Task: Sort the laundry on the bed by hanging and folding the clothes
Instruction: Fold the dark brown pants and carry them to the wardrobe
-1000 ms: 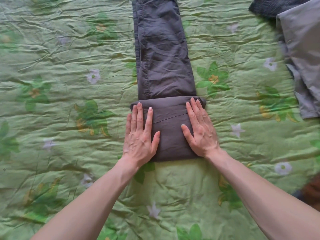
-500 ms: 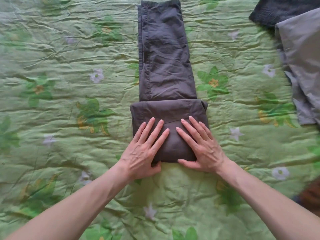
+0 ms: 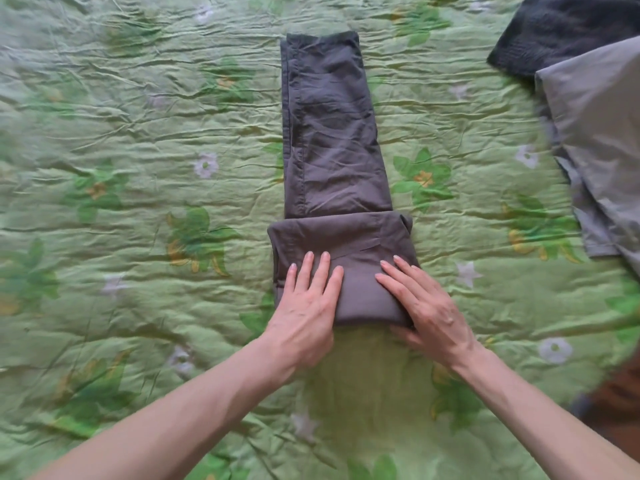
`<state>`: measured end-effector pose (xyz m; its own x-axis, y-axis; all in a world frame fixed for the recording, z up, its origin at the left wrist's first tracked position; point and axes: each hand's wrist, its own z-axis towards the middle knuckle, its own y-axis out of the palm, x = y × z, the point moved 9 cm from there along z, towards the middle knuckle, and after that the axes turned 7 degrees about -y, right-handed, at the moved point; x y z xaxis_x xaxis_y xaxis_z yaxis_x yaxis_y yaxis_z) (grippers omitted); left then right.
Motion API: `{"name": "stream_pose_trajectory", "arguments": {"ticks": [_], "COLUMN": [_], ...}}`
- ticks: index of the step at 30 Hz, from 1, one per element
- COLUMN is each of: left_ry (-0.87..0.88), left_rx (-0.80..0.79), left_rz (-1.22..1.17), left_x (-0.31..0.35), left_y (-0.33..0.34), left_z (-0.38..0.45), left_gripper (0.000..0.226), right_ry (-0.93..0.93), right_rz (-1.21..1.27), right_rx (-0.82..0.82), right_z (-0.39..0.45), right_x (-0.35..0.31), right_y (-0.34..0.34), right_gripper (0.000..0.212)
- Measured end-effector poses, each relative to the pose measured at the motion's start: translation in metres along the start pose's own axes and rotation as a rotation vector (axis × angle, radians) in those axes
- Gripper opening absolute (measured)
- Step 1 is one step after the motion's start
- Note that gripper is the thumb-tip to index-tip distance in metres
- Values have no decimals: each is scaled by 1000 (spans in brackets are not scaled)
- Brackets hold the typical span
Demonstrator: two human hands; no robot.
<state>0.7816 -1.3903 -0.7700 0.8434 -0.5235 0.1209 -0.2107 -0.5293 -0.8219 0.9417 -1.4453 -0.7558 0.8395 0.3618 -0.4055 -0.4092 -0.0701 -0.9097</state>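
1. The dark grey-brown folded cotton trousers [image 3: 332, 140] lie lengthwise in the middle of the bed, the near end doubled over into a thick fold; against a second ago, both hands have slid back from the far edge of that fold to its near half.
2. The left hand [image 3: 304, 306] lies flat on the fold's left part, fingers straight and close together where earlier they reached the fold's far edge, gripping nothing; its thumb is out of sight.
3. The right hand [image 3: 426, 303] lies on the fold's right part with fingers straight and angled inward, its thumb now tucked at the near edge of the cloth rather than spread on top; whether the thumb goes under the fold cannot be told.
4. The two hands are apart, a strip of fabric showing between them.
5. The crumpled green quilted bedspread printed with flowers [image 3: 138, 202] covers the bed all around the trousers.
6. At the upper right, well apart from the trousers, a light grey smooth garment [image 3: 595, 133] lies partly over a black knitted garment [image 3: 561, 32]; both are cut off by the frame edge.
7. A dark brown patch at the lower right edge is blurred and cannot be identified.
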Motion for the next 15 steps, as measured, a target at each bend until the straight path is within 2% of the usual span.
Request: {"name": "stream_pose_trajectory", "arguments": {"ticks": [3,6,10,13,15], "left_ry": [71,178,227,222,153], "left_rx": [-128,-231,-419,-457,-442], "left_rz": [-127,-244,-336,-571,-805], "left_x": [9,15,19,11,-8], "left_y": [-14,-32,-37,-43,-47], "left_z": [-16,-34,-59,-61,-53], "left_gripper": [91,77,55,29,23], "right_ry": [-2,-9,63,233,373], "right_rz": [93,145,243,416,537], "right_rx": [50,109,199,333,437], "right_z": [-12,-32,-53,-66,-71], "right_x": [-8,-23,-33,-23,-9], "right_y": [-19,-36,-60,-71,-72], "right_gripper": [72,66,49,62,70]}}
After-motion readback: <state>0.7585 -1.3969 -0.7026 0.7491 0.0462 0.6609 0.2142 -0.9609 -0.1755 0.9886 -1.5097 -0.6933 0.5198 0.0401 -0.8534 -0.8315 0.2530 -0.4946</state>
